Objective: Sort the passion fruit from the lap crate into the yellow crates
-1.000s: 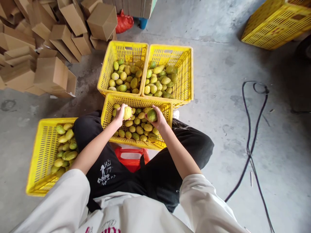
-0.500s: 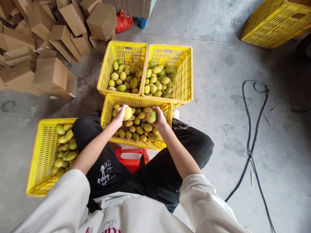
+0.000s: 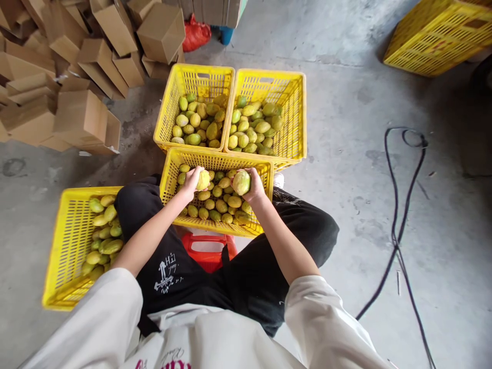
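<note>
In the middle of the scene, above a yellow crate (image 3: 219, 228), the left hand (image 3: 195, 179) grasps a yellow fruit (image 3: 203, 180) and the right hand (image 3: 249, 183) grips a pale green-yellow fruit (image 3: 242, 182), the two held apart. Below, loose fruits (image 3: 221, 206) lie in the crate. Just beyond it, two far crates (image 3: 295, 123) stand side by side, partly filled with fruit; a left crate (image 3: 71, 230) also holds some. Cardboard boxes (image 3: 81, 119) are heaped far left, and a black cable (image 3: 394, 241) lies on the right.
</note>
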The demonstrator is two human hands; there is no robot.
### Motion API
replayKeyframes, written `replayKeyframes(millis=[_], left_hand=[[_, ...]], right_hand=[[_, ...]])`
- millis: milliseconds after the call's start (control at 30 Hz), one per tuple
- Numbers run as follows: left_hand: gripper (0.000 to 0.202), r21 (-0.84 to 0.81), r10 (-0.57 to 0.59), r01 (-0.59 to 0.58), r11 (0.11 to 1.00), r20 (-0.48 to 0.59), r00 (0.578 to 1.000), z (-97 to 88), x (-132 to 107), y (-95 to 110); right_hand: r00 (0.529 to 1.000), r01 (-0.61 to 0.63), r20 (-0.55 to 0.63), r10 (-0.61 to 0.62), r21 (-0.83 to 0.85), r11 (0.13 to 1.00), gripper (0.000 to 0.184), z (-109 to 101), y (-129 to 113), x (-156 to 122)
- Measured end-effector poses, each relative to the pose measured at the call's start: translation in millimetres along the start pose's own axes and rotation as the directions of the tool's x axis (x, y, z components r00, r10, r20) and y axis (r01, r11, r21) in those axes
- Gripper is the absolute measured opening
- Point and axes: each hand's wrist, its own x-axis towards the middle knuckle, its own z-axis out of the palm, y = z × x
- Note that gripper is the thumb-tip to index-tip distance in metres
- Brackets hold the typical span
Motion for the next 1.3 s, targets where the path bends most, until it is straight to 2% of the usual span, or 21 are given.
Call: replayKeyframes(millis=[100, 267, 367, 500, 633, 800, 900, 1000, 1067, 1167, 1300], left_hand=[[0.031, -0.001, -0.007, 0.007, 1.000, -0.013, 1.000, 1.1, -1.8, 2.1], [0.026, -0.032, -0.079, 0.079, 0.996, -0.014, 0.997, 4.3, -6.4, 6.8], [0.025, -0.070, -0.115, 0.115, 0.991, 0.004, 0.993, 4.4, -7.4, 7.1], [0.021, -0.084, -0.106, 0.103, 0.991, -0.025, 0.994, 2.5, -5.4, 4.5], [0.023, -0.065, -0.052, 0.052, 0.997, 0.002, 0.999, 0.6, -2.9, 3.2], [0.038, -0.033, -0.063, 0.067, 0.997, 0.103, 0.993, 0.8, -5.0, 4.3], [0.042, 0.011, -0.071, 0.070, 0.997, 0.123, 0.990, 3.1, -9.3, 5.2], [0.038, 0.049, -0.075, 0.070, 0.996, 0.111, 0.991, 6.6, -14.0, 6.7], [0.033, 0.049, -0.096, 0.091, 0.995, 0.104, 0.990, 8.8, -16.3, 8.3], [0.037, -0.015, -0.123, 0.124, 0.992, 0.041, 0.992, 11.1, -17.1, 11.2], [0.038, -0.135, -0.185, 0.176, 0.975, -0.054, 0.981, 11.4, -13.4, 13.8]], right_hand=[[0.992, -0.053, -0.117, 0.056, 0.031, 0.998, 0.040, -1.8, -0.9, 2.0], [0.975, -0.061, -0.209, 0.076, 0.073, 0.995, 0.040, 1.0, -6.8, -3.0], [0.979, -0.025, -0.195, 0.052, 0.137, 0.990, 0.042, 6.6, -10.4, -7.5], [0.980, -0.065, -0.174, 0.096, 0.174, 0.983, 0.024, 9.4, -12.0, -8.6], [0.962, -0.179, -0.199, 0.187, 0.058, 0.982, 0.020, 4.9, -8.9, -5.2], [0.967, -0.230, -0.110, 0.230, 0.016, 0.973, 0.018, 1.8, -6.8, -6.1], [0.965, -0.247, -0.094, 0.244, -0.022, 0.969, 0.014, 3.4, -7.7, -9.7], [0.965, -0.228, -0.139, 0.221, -0.038, 0.973, 0.011, 7.6, -8.1, -14.0], [0.964, -0.219, -0.160, 0.214, -0.014, 0.976, 0.015, 11.1, -8.0, -16.0], [0.965, -0.201, -0.168, 0.203, 0.028, 0.979, 0.020, 14.2, -7.2, -15.5], [0.970, -0.169, -0.166, 0.175, 0.053, 0.984, 0.014, 9.4, -3.8, -9.4]])
